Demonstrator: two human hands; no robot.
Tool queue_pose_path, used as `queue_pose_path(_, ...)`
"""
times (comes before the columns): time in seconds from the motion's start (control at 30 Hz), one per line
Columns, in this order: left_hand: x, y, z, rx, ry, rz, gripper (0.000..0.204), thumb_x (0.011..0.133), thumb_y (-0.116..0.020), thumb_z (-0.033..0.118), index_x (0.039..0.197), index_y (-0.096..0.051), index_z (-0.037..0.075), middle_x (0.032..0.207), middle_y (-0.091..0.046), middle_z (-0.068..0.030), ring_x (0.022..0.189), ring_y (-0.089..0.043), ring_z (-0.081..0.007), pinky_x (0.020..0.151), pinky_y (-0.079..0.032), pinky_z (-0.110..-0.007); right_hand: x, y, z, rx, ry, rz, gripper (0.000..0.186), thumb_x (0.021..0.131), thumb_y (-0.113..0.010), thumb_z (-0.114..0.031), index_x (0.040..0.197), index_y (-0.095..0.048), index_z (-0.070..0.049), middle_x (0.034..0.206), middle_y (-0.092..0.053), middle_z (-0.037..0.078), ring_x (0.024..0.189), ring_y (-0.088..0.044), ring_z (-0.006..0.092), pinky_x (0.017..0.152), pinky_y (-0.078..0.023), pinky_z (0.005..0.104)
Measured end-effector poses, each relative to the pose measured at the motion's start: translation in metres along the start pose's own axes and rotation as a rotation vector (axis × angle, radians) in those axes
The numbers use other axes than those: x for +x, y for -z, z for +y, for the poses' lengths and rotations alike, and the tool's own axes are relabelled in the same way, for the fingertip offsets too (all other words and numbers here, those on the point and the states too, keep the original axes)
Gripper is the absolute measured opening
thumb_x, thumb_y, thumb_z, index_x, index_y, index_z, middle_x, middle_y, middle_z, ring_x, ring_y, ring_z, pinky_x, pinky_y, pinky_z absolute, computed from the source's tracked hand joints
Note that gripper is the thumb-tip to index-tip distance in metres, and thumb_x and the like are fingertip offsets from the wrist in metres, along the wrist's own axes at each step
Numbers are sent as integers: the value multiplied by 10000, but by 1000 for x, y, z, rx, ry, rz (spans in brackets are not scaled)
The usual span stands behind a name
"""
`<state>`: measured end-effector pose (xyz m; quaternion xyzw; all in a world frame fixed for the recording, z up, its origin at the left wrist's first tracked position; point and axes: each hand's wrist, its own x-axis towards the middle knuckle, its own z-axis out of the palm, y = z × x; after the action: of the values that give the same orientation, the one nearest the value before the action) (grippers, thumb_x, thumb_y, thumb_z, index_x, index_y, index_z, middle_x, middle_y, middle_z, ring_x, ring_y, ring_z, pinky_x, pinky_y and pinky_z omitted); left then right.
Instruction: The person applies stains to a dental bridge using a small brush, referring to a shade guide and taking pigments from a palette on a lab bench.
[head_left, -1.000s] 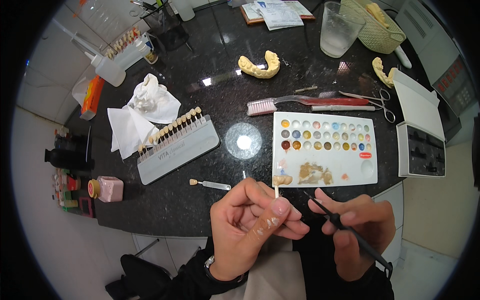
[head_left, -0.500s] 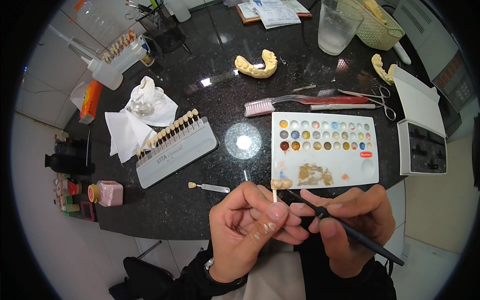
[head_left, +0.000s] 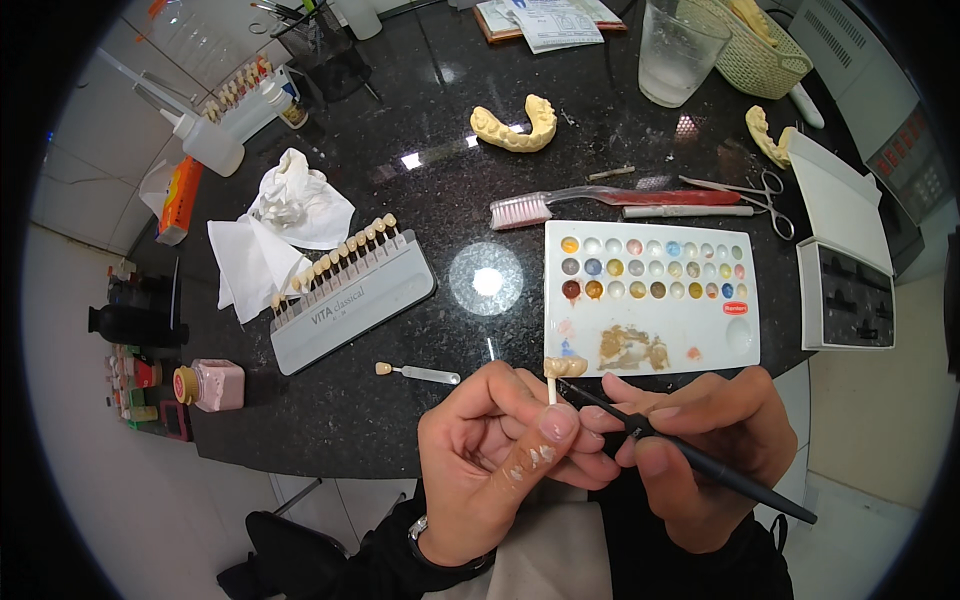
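Between thumb and fingers, my left hand [head_left: 510, 435] grips a thin white stick [head_left: 551, 391] topped by a small tooth-coloured dental bridge [head_left: 567, 367]. Some pale smears mark the thumb. My right hand [head_left: 705, 450] is closed round a slim black brush [head_left: 715, 473], its fine tip at the underside of the bridge; whether it touches I cannot tell. Just beyond lies a white palette [head_left: 700, 335] with rows of coloured pastes and a brown smear. A single shade tab [head_left: 418, 374] rests on the counter left of my hands.
A tooth shade guide [head_left: 355, 309] and crumpled tissue [head_left: 300, 205] lie to the left, near a pink jar [head_left: 210, 386]. Beyond the palette are a toothbrush [head_left: 600, 196], scissor-handled forceps [head_left: 770, 200], a dental cast [head_left: 515, 132] and a glass [head_left: 680, 60]. An opened white box [head_left: 845, 290] stands right.
The brush tip has shifted slightly left and up, closer to the bridge. My left hand still grips the stick in nearly the same place.
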<state>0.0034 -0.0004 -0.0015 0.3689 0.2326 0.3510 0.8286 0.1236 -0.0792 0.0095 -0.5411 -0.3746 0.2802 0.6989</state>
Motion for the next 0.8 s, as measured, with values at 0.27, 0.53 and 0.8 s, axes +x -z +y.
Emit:
queue_pose_path(0.27, 0, 2, -1, 13, -3, 0, 127, 821, -515, 43, 799, -447, -62, 766, -570, -201, 662, -620, -224, 567, -549, -296, 2, 0, 2, 24, 10, -25, 220, 627, -670, 76, 795, -529, 54, 730, -608, 146, 769, -620, 221, 792, -490, 360)
queue_pose_path(0.53, -1, 0, 2, 13, 6, 11, 131, 820, -518, 50, 792, -443, -54, 767, -570, -197, 664, -620, -225, 571, -550, -302, 2, -1, 3, 28, 13, -16, 222, 627, -674, 71, 793, -527, 59, 709, -603, 146, 747, -622, 216, 790, -489, 371)
queue_pose_path(0.8, -1, 0, 0, 6, 23, 16, 133, 818, -521, 50, 787, -440, -50, 769, -566, -191, 664, -620, -227, 574, -552, -306, 0, 1, 1, 40, -29, 16, 225, 625, -674, 73, 796, -528, 56, 708, -603, 153, 751, -622, 221, 791, -487, 364)
